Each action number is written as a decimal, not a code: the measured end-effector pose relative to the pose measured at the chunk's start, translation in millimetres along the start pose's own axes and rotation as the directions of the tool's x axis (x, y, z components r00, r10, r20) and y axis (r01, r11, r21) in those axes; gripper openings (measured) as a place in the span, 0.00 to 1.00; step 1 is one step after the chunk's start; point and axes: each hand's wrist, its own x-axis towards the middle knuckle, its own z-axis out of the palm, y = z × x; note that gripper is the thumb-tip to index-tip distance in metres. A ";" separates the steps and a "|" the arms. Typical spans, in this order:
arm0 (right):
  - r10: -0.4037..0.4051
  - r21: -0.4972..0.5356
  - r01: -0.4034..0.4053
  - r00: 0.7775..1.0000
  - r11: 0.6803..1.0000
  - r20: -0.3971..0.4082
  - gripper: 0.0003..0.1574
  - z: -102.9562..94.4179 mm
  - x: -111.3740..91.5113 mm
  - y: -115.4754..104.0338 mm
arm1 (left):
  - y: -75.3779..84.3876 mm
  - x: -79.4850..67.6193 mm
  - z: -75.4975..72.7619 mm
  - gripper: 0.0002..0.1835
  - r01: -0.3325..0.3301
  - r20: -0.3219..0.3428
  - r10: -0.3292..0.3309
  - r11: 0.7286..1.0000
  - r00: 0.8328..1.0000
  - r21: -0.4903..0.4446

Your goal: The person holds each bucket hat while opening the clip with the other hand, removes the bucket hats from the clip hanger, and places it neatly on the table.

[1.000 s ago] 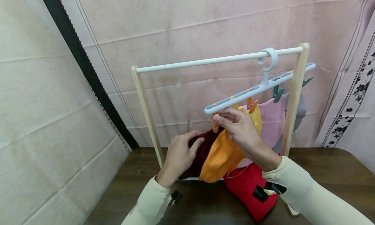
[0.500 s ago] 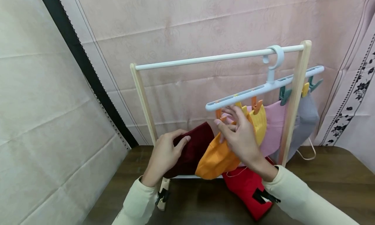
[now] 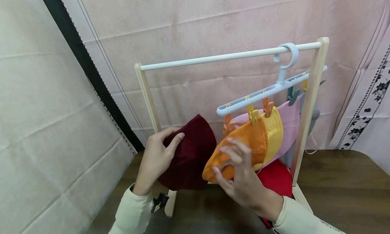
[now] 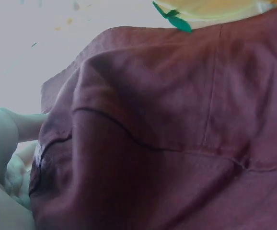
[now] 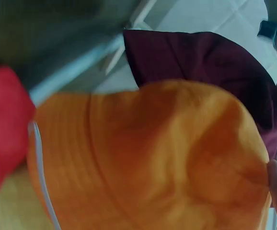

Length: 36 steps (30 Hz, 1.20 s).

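Observation:
My left hand (image 3: pixel 159 158) holds a maroon bucket hat (image 3: pixel 195 153) by its left edge, thumb in front; the hat fills most of the left wrist view. My right hand (image 3: pixel 243 176) is in front of an orange hat (image 3: pixel 253 142), fingers spread and slightly bent. In the right wrist view a fingertip is at the edge of the orange hat (image 5: pixel 177 153); how firmly it touches, I cannot tell. A yellow clothespin (image 3: pixel 253 115) clips the orange hat to a light blue hanger (image 3: pixel 259 96). The orange clothespin (image 3: pixel 228 125) at the hanger's near end has no hat clearly in it.
The hanger hooks over the white rod of a wooden rack (image 3: pixel 213 59). Behind the orange hat hang a yellow hat (image 3: pixel 275 125), a pink hat (image 3: pixel 290 122) and a grey item partly hidden by the post. A red cloth item (image 3: pixel 275 178) lies low on the brown table (image 3: pixel 350 180).
My left hand has moved left with the maroon hat, away from the hanger. My right hand has left the near orange clothespin and moved down to the orange hat. The hanger has swung.

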 end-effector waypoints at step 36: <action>0.664 0.042 -0.807 0.513 0.589 0.544 0.43 26.9 -4.6 28.8 | 3.0 13.5 -43.8 0.09 0.105 0.100 -0.087 0.977 0.991 -0.186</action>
